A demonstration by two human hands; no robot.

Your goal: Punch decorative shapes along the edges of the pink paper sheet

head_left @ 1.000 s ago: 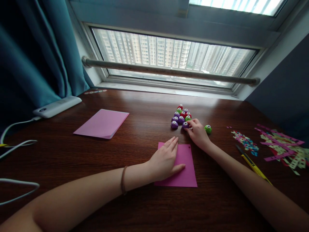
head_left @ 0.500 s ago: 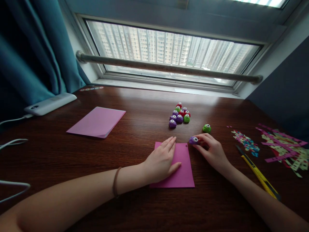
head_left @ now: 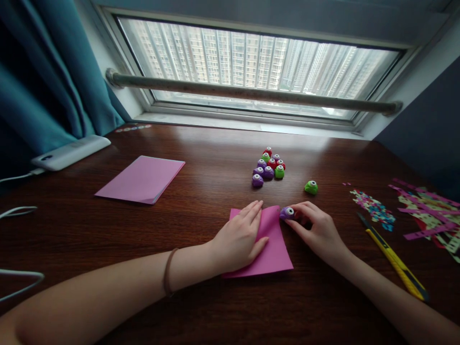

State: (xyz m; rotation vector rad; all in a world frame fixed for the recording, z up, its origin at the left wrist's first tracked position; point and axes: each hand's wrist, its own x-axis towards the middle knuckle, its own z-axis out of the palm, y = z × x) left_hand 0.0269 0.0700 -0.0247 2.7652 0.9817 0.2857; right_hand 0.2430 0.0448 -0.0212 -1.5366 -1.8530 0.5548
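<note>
My left hand (head_left: pixel 239 237) lies flat on a pink sheet of paper (head_left: pixel 275 247), fingers stretched toward its far edge. The sheet's right side lifts a little off the table. A small purple craft punch (head_left: pixel 286 213) with a white top is pinched between the thumb and fingers of my right hand (head_left: pixel 316 225). It sits against the sheet's far right corner. Just beyond this hand stands a green craft punch (head_left: pixel 311 187). Farther back is a cluster of several purple, red and green punches (head_left: pixel 268 172).
A stack of pink paper (head_left: pixel 140 179) lies at the left, near a white device (head_left: pixel 72 152) with a cable. On the right are a yellow utility knife (head_left: pixel 395 261), small paper confetti (head_left: pixel 373 209) and punched paper strips (head_left: pixel 431 211). A metal bar (head_left: pixel 251 94) crosses the window behind.
The purple punch has moved onto the pink sheet's far right corner, and the sheet's right side has lifted. My left hand stays flat. The view has shifted slightly.
</note>
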